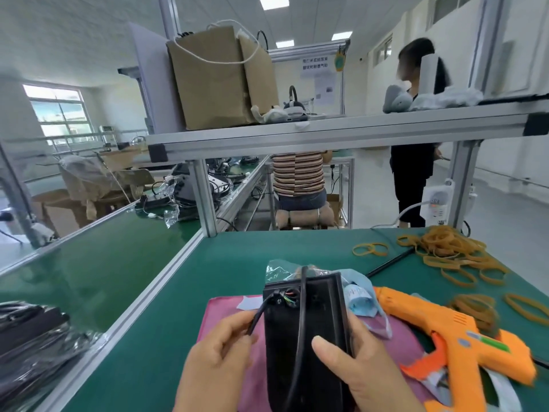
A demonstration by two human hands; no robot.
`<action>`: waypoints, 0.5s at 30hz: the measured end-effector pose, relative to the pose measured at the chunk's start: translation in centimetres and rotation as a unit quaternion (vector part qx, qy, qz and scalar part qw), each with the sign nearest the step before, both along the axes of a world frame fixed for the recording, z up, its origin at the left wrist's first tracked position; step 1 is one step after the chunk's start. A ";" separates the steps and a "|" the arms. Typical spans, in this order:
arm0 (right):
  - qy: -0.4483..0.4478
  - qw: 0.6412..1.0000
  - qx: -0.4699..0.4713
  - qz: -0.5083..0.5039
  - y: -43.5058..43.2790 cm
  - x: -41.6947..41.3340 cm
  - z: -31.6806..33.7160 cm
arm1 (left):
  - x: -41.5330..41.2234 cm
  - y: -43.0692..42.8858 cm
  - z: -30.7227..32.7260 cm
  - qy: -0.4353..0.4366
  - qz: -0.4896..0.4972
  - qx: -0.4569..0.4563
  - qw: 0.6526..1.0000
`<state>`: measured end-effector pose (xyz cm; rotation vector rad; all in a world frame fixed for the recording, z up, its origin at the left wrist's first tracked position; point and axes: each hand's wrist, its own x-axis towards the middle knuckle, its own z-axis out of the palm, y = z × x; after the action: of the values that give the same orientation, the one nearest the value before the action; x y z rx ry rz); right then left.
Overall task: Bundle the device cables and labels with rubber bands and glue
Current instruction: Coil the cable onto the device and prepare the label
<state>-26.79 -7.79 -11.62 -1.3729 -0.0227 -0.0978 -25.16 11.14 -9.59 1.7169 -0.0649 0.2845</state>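
A black flat device [309,331] stands on edge over a pink cloth [228,310] near the front of the green table. My right hand [362,361] grips its right side, thumb lying across its face. My left hand [219,355] pinches the black cable [261,310] that comes out of the device's top corner, where coloured wires show. A second run of cable [300,316] crosses the device's face. Blue-and-white labels [359,295] and clear plastic stick out behind the device. An orange glue gun [454,331] lies on the table to the right.
A heap of tan rubber bands [451,248] spreads over the table's back right, with loose ones nearer. A black rod [389,263] lies beside them. Bagged black items [32,340] sit at the left. An aluminium frame post [205,197] and shelf stand behind. Two people are beyond.
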 end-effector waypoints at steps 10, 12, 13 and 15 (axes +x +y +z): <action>-0.020 0.989 0.147 0.000 1.2 0.3 -0.3 | -2.2 -1.3 2.2 -0.177 -0.162 0.287 0.927; -0.007 0.979 0.202 -0.012 1.3 0.2 0.4 | -2.7 -1.1 1.9 -0.197 -0.161 0.365 0.896; -0.001 0.976 0.215 -0.015 1.1 0.3 0.6 | -2.7 -1.0 1.9 -0.217 -0.156 0.390 0.881; 0.007 0.975 0.220 -0.029 0.9 0.1 1.2 | -3.0 -1.3 2.1 -0.285 -0.148 0.403 0.857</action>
<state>-26.66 -6.87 -10.37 -0.9317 0.0486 -0.1339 -28.12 9.80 -7.49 2.3478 -1.0028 0.5842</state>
